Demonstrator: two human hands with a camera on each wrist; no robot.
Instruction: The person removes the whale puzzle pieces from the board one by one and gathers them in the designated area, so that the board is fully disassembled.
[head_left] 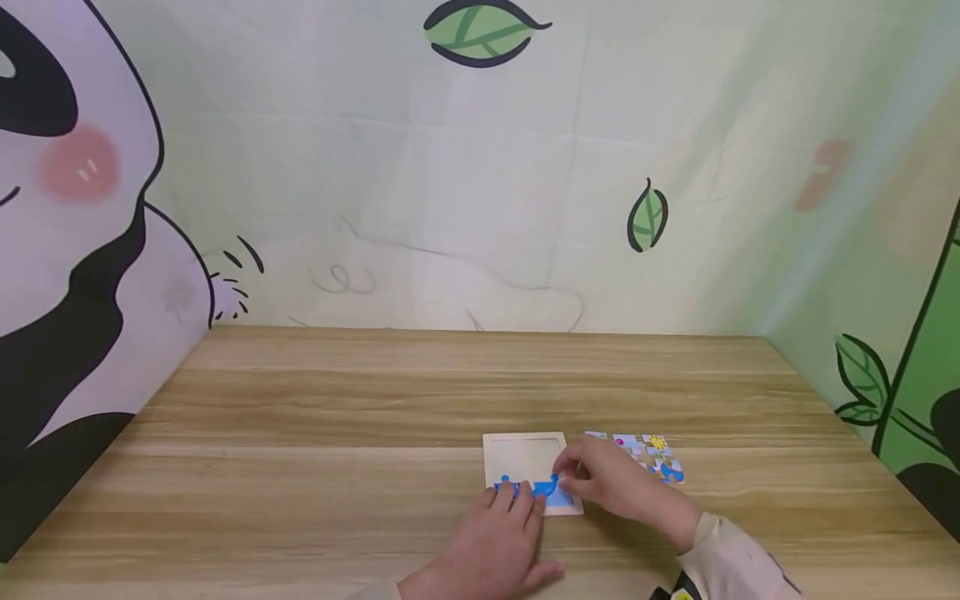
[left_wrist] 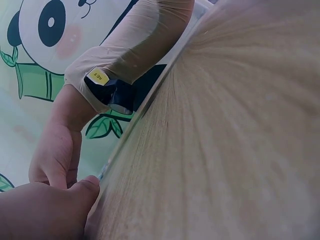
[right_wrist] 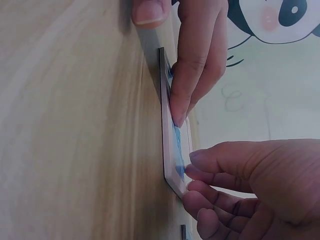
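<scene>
A square, pale wooden puzzle tray lies on the table with blue puzzle pieces along its near side. My left hand rests on the tray's near edge, fingers extended and fingertips on the blue pieces. At the tray's right side, my right hand pinches at a blue piece with thumb and index finger; its other fingers are curled. In the right wrist view, the thumb and index fingertips meet right beside the blue piece. The left wrist view shows the left thumb near the right hand.
Loose puzzle pieces, one with a yellow sun, lie together right of the tray, partly behind the right hand. The wood-grain table meets a printed wall at the back. A dark device sits at the right cuff.
</scene>
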